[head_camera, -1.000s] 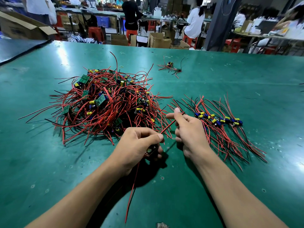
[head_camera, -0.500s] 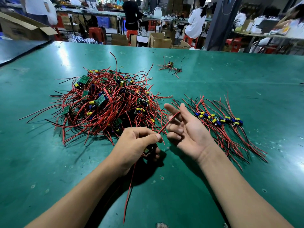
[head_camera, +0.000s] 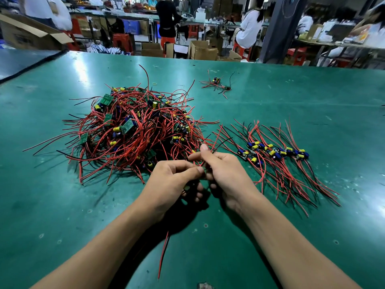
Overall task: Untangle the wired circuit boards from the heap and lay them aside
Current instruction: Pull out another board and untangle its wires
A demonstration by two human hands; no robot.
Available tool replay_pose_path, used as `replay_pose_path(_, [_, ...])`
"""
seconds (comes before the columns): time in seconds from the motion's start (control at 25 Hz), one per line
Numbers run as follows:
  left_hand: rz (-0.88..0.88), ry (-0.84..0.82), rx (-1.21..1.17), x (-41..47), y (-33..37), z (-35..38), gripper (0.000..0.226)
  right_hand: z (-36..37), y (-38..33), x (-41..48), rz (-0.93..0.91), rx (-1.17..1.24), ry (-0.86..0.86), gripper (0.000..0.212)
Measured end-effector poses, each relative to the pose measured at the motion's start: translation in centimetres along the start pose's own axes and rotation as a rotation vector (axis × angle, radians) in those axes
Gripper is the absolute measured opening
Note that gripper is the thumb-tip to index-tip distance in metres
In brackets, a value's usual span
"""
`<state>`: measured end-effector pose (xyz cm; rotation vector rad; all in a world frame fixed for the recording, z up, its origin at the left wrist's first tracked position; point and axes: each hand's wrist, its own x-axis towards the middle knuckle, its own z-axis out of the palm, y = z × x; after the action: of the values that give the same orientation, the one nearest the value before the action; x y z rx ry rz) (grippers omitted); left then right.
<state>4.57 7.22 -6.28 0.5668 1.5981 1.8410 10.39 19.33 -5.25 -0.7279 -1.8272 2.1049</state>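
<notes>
Your left hand (head_camera: 173,182) and right hand (head_camera: 227,174) both pinch one set of wires (head_camera: 163,255) beside the heap (head_camera: 135,130), likely straightening them for the row (head_camera: 275,153).

Meeting just in front of the heap (head_camera: 133,130) of red-wired boards: left grip (head_camera: 170,182) curled round one wired board (head_camera: 164,249) (board itself hidden under the fingers, only a red lead trailing toward the camera), right grip (head_camera: 227,174) pinching red and black leads (head_camera: 215,142), thumb up. Off right on the green bench (head_camera: 291,97), a neat row of sorted boards (head_camera: 275,153).
</notes>
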Motion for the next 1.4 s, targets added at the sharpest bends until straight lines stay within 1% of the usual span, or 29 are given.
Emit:
replay_pose_path(0.16, [-0.059,-0.023,-0.079,-0.1,0.3,0.0,0.016,-0.7,0.0,1.0,-0.130,-0.061,0.143,0.043])
replay_pose_path(0.28, [-0.073,-0.055,-0.071,-0.2,0.4,0.1,0.015,-1.8,-0.1,1.7,-0.163,-0.046,0.238,0.043])
replay_pose_path(0.4, [-0.082,-0.082,-0.048,-0.2,0.3,0.0,0.014,-2.3,-0.3,2.0,-0.095,0.099,0.257,0.054])
replay_pose_path(0.52, [-0.090,-0.110,-0.020,-0.3,0.4,-0.2,0.014,-2.4,-0.4,2.1,0.043,0.324,0.187,0.067])
replay_pose_path(0.6, [-0.105,-0.114,-0.030,-0.3,0.4,-0.2,0.017,-2.7,-0.5,2.0,0.093,0.390,0.148,0.067])
replay_pose_path(0.68, [-0.126,-0.104,-0.054,-0.2,0.4,-0.1,0.034,-2.8,-0.6,1.8,0.106,0.346,0.122,0.068])
replay_pose_path(0.8, [-0.181,-0.081,-0.118,0.3,0.6,0.0,0.065,-2.5,-0.8,1.3,0.084,0.221,0.117,0.088])
replay_pose_path(0.88, [-0.205,-0.089,-0.177,0.5,0.6,-0.1,0.075,-2.1,-0.9,0.9,0.044,0.122,0.148,0.090])
replay_pose_path(1.04, [-0.208,-0.119,-0.242,0.6,0.8,-0.4,0.082,-1.5,-1.0,0.2,-0.044,-0.001,0.139,0.093])
replay_pose_path(1.16, [-0.206,-0.125,-0.256,0.5,1.0,-0.4,0.087,-1.4,-1.1,0.0,-0.055,-0.067,0.131,0.079])
replay_pose_path(1.2, [-0.206,-0.129,-0.260,0.5,1.0,-0.4,0.088,-1.5,-1.0,-0.1,-0.064,-0.138,0.145,0.074])
replay_pose_path(1.28, [-0.196,-0.155,-0.254,0.6,0.9,-0.5,0.090,-1.5,-0.9,-0.2,-0.106,-0.308,0.156,0.071])
replay_pose_path(1.4, [-0.187,-0.179,-0.260,0.8,0.7,-0.6,0.090,-1.6,-0.8,-0.6,-0.157,-0.400,0.054,0.070])
